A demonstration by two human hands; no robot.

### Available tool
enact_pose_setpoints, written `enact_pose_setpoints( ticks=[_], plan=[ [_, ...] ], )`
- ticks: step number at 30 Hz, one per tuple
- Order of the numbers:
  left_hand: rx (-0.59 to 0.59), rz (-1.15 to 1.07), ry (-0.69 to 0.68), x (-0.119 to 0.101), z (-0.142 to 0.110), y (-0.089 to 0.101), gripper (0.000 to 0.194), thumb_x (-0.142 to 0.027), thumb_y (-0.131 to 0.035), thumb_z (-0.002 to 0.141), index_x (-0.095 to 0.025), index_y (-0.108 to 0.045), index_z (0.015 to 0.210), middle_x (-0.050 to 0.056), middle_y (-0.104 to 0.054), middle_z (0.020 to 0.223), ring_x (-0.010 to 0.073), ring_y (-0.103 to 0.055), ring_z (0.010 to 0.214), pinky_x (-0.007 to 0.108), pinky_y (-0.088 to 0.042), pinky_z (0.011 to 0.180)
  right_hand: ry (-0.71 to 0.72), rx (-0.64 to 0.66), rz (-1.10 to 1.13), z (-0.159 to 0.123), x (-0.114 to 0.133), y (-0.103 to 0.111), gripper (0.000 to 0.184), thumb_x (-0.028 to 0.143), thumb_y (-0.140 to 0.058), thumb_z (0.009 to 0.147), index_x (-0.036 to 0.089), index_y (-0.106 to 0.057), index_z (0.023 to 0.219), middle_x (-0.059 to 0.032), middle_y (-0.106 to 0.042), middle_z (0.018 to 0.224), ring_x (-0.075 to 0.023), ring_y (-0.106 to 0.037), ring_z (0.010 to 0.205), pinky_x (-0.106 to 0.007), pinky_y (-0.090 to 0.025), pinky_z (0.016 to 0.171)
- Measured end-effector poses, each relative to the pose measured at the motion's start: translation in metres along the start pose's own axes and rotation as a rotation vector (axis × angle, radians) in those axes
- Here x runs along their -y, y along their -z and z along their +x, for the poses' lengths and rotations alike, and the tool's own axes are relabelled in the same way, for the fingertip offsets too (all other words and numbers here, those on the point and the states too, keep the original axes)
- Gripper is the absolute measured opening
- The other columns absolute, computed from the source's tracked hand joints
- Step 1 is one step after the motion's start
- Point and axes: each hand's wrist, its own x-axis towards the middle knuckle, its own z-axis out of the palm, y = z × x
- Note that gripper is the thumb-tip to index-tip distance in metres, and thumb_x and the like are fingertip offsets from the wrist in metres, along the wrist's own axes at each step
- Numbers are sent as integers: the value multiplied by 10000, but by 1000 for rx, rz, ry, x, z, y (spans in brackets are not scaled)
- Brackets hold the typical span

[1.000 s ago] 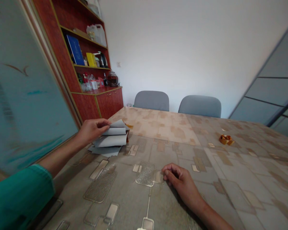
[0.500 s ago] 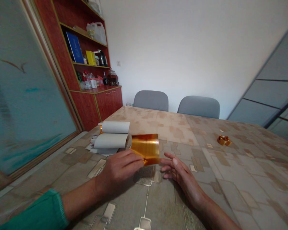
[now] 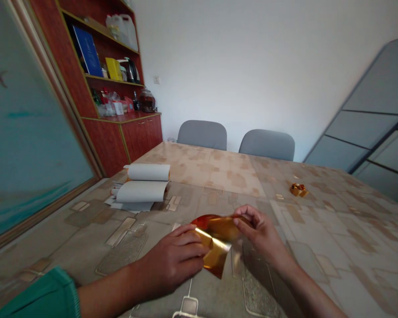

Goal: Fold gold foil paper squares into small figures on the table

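Observation:
A shiny gold foil paper sheet [image 3: 215, 254] is held between both hands above the tabletop, curved and bent, with one corner hanging down. My left hand [image 3: 175, 258] grips its left side, fingers closed over the foil. At its upper right edge, my right hand [image 3: 260, 229] pinches the sheet between thumb and fingers. Left of the hands lie curled sheets [image 3: 142, 191] with pale grey-white backs, some showing gold at the edges. Farther off on the right sits a small folded gold foil piece [image 3: 298, 190].
The patterned table [image 3: 212, 168] stretches away to two grey chairs [image 3: 202, 134] at the far side. A red-brown cabinet [image 3: 141, 137] with filled shelves stands at the back left, beside a painted glass panel [image 3: 36, 154]. A grey panelled surface [image 3: 368, 106] leans at the right.
My right hand has moved onto the foil sheet and now pinches it. The sheet has come nearer, away from the curled pile, and is bent. The camera view has shifted slightly right.

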Motion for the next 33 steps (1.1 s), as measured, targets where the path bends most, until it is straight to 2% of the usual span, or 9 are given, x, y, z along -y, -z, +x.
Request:
enact_pose_setpoints(
  ticks=[4,6,9,11,15,20,26,29,33],
  plan=[
    [-146,-42,228,4,-3,2,62,-256,-642,920,-209,-603,912,44,-694,902,218,-645,868,407,-536,900,84,32,-66,-13,19,3,222,397,-747,836,239,-602,779,-71,-767,954,-241,-687,874,-357,-506,773],
    [-266,38,375,6,-7,0,233,-349,-718,882,-210,-593,1022,62,-643,970,237,-620,915,382,-553,825,150,93,-95,-21,19,6,198,380,-714,881,254,-611,768,-63,-782,950,-248,-704,891,-414,-504,866],
    [-368,141,491,12,-11,-3,550,-344,-724,872,-196,-485,1344,151,-561,1244,307,-560,1161,464,-533,945,261,168,-129,-30,9,12,126,324,-679,926,295,-649,807,-21,-797,933,-250,-702,998,-503,-358,1105],
    [-347,75,482,15,-11,-3,653,-353,-712,882,-186,-413,1437,180,-537,1340,322,-533,1252,493,-505,1019,314,193,-163,-33,3,16,104,283,-659,941,323,-666,845,-4,-802,924,-253,-685,1062,-530,-268,1168],
    [-215,-104,242,14,-4,6,268,-281,-539,1016,-240,-596,1275,107,-698,1238,232,-647,1181,382,-561,984,439,205,-281,-32,3,23,168,214,-608,953,342,-689,881,3,-806,933,-271,-661,1127,-571,-256,1166],
    [-55,109,-88,-3,-2,12,302,-158,-415,1048,-129,-658,1224,129,-770,1161,244,-693,1161,388,-566,1010,638,293,-659,-34,8,29,383,128,-640,889,374,-688,1178,-2,-772,1158,-278,-637,1159,-570,-259,1164],
    [98,212,-48,-24,-18,-2,368,-156,-337,1068,-137,-703,1105,81,-792,1115,218,-778,930,306,-646,760,520,623,-888,-56,14,23,602,14,-651,724,271,-681,1267,-79,-728,1268,-289,-661,1113,-454,-439,1073],
    [64,188,7,-26,-25,-8,361,-191,-340,1073,-166,-699,1090,60,-795,1109,225,-778,940,316,-641,772,431,702,-963,-62,20,19,479,68,-698,723,208,-722,1181,-118,-719,1273,-320,-653,1125,-428,-508,1003],
    [-17,76,100,-27,-26,-10,282,-235,-414,1056,-201,-689,1008,45,-812,1003,186,-774,897,278,-611,850,351,722,-914,-62,19,22,217,132,-594,938,221,-745,1065,-73,-749,1173,-245,-655,1097,-355,-513,989]
  ],
)
